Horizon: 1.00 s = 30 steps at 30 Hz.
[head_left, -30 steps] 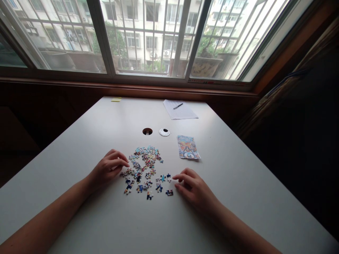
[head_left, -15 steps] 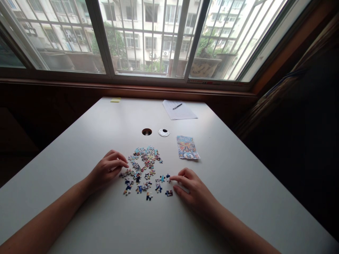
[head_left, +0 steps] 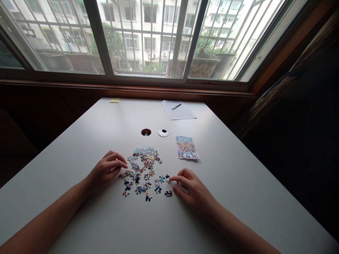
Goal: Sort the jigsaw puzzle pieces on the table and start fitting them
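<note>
White table (head_left: 132, 225): puzzle pieces (head_left: 149, 160), picture card (head_left: 187, 150), round cap (head_left: 161, 134) beside hole (head_left: 146, 132), papers (head_left: 182, 113), yellow notes (head_left: 114, 101)

We have bare forearms, the left forearm (head_left: 57, 213) and the right forearm (head_left: 239, 227) both smooth and slim, broadening away from narrower wrists (head_left: 88, 182). Our left hand (head_left: 108, 165) and right hand (head_left: 192, 187) are bare too, with slender, tapering fingers (head_left: 178, 179); finer detail is lost in shadow.

Head-worn view: looks forward, down across table (head_left: 148, 225).
</note>
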Motion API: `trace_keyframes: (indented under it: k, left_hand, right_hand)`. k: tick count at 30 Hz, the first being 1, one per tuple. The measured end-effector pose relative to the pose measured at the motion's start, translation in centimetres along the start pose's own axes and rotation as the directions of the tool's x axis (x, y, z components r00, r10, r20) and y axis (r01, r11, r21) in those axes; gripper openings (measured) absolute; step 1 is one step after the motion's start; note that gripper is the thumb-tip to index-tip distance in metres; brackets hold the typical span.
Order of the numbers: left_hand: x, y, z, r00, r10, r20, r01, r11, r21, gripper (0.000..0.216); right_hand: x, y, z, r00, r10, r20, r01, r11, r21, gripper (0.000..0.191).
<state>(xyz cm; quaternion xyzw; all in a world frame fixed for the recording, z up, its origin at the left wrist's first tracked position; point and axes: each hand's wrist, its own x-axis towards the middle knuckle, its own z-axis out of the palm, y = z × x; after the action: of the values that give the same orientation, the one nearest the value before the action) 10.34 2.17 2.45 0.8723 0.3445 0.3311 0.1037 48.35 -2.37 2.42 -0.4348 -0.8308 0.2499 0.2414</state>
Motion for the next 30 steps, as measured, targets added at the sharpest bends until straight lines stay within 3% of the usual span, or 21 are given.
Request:
trace_keyframes:
  k: [30]
  left_hand:
    - [-0.04, -0.01, -0.06, 1.000, -0.018, 0.006, 0.018, 1.000, 0.013, 0.029]
  right_hand:
    - [0.02, -0.02, -0.12, 1.000, 0.001, -0.010, 0.000, 1.000, 0.029, 0.018]
